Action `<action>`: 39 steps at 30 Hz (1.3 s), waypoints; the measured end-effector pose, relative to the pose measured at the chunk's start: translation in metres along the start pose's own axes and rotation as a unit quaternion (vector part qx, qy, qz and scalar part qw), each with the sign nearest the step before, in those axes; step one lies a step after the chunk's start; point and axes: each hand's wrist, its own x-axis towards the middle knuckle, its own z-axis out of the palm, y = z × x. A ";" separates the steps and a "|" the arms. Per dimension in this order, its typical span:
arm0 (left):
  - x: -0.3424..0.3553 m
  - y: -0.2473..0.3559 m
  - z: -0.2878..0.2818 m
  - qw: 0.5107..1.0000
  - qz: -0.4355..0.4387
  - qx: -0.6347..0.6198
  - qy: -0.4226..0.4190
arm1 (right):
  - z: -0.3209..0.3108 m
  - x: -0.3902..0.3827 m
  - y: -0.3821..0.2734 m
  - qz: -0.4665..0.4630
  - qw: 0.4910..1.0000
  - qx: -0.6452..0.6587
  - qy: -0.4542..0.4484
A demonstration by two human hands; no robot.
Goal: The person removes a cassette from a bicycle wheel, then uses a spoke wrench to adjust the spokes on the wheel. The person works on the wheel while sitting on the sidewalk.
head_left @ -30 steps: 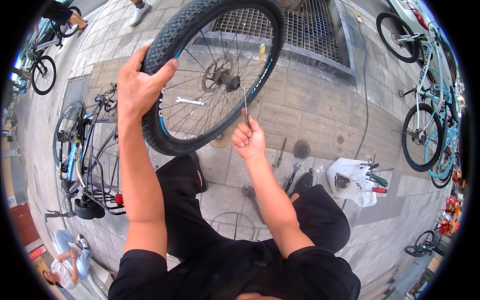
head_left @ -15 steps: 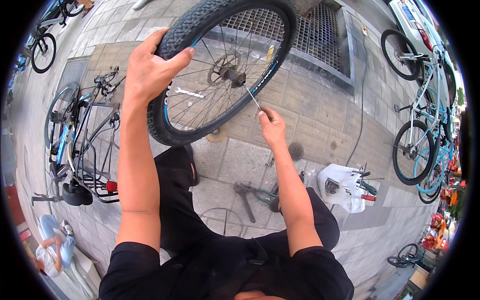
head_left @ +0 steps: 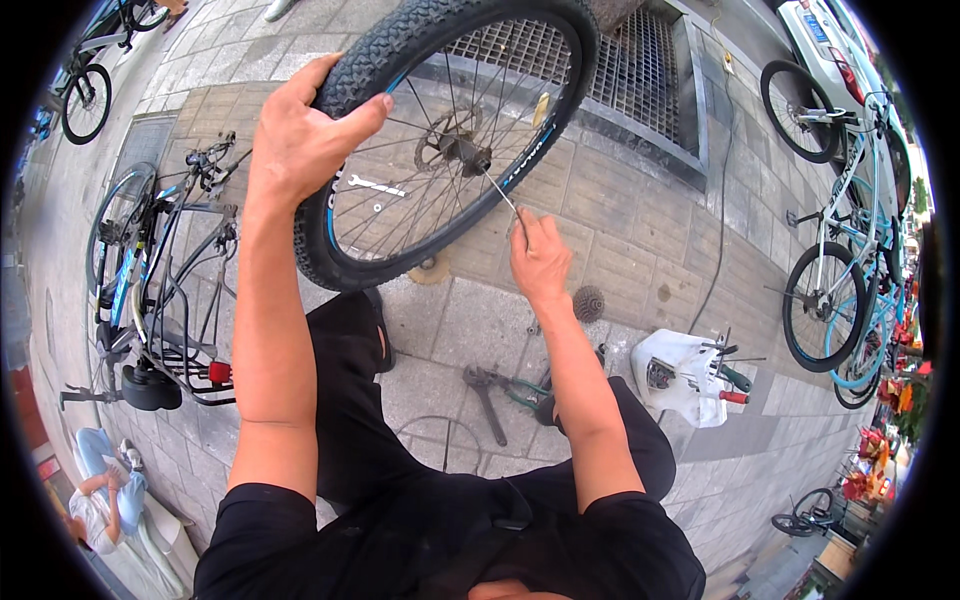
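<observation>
My left hand [head_left: 308,135] grips the knobby tire of a bicycle wheel [head_left: 352,85], which stands tilted in front of me, its thumb over the near side of the rim. In my right hand [head_left: 541,258] is a thin metal rod [head_left: 502,194], fingers closed round its near end. The rod's far tip meets the end of the wheel hub [head_left: 464,154], and the exact contact is too small to make out. A brake disc [head_left: 432,153] sits on the hub's other side. Through the spokes a wrench [head_left: 376,187] and a small nut [head_left: 378,208] show on the pavement.
A cassette [head_left: 588,303], an adjustable wrench [head_left: 486,402] and green-handled pliers [head_left: 528,392] lie near my legs. To the right is a cut white jug [head_left: 678,365] of tools. Bicycles stand left and right; a metal grating [head_left: 640,80] lies beyond the wheel.
My right hand has turned over at the rod, its back now facing up more, and shifted slightly left. The left hand and wheel stay nearly in place.
</observation>
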 end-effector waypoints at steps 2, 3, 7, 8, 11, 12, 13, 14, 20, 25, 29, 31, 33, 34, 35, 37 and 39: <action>0.000 0.000 0.000 1.000 0.002 -0.001 0.002 | 0.002 -0.002 0.002 -0.013 1.000 -0.009 0.003; -0.001 0.000 0.001 1.000 0.006 -0.005 0.006 | 0.004 -0.002 0.004 -0.013 1.000 -0.012 0.005; -0.002 0.001 0.001 1.000 -0.002 -0.013 0.000 | 0.007 0.004 0.011 0.011 0.999 -0.028 -0.028; -0.002 0.000 0.001 1.000 0.002 -0.012 0.003 | 0.005 0.006 0.011 0.023 0.998 -0.032 -0.046; -0.002 -0.002 0.001 1.000 0.000 -0.012 0.003 | 0.000 0.015 0.011 0.047 0.994 -0.015 -0.095; -0.002 -0.002 0.000 1.000 -0.011 -0.016 -0.002 | -0.002 0.018 0.011 0.062 0.991 0.001 -0.115; -0.002 -0.002 -0.001 1.000 -0.021 -0.019 -0.008 | -0.003 0.020 0.011 0.076 0.988 0.018 -0.134; -0.002 -0.003 -0.001 1.000 -0.016 -0.022 -0.004 | -0.004 0.024 0.013 0.090 0.984 0.033 -0.152; 0.000 -0.012 0.001 0.999 0.006 -0.020 0.031 | -0.015 0.056 0.023 0.432 0.760 0.355 -0.332; 0.002 -0.010 0.001 0.999 0.013 -0.030 0.020 | -0.022 0.062 0.040 0.500 0.602 0.511 -0.355; 0.002 -0.006 0.001 0.999 0.003 -0.041 0.008 | -0.018 0.039 0.044 0.487 0.571 0.596 -0.287; 0.000 -0.002 0.001 0.999 -0.011 -0.043 0.012 | -0.018 0.039 0.032 0.470 0.670 0.513 -0.258; 0.002 -0.003 0.001 0.999 -0.018 -0.045 -0.003 | -0.016 0.034 0.024 0.416 0.768 0.432 -0.226; 0.002 -0.002 0.001 0.999 -0.021 -0.045 -0.011 | -0.009 0.030 0.024 0.370 0.814 0.392 -0.214; 0.002 -0.001 0.001 0.999 -0.021 -0.043 -0.010 | -0.006 0.029 0.022 0.322 0.857 0.349 -0.201; 0.002 0.002 0.001 0.999 -0.022 -0.040 -0.010 | -0.004 0.031 0.019 0.255 0.908 0.283 -0.173; 0.001 0.003 0.000 0.999 -0.031 -0.040 -0.010 | -0.007 0.034 0.008 0.199 0.946 0.197 -0.166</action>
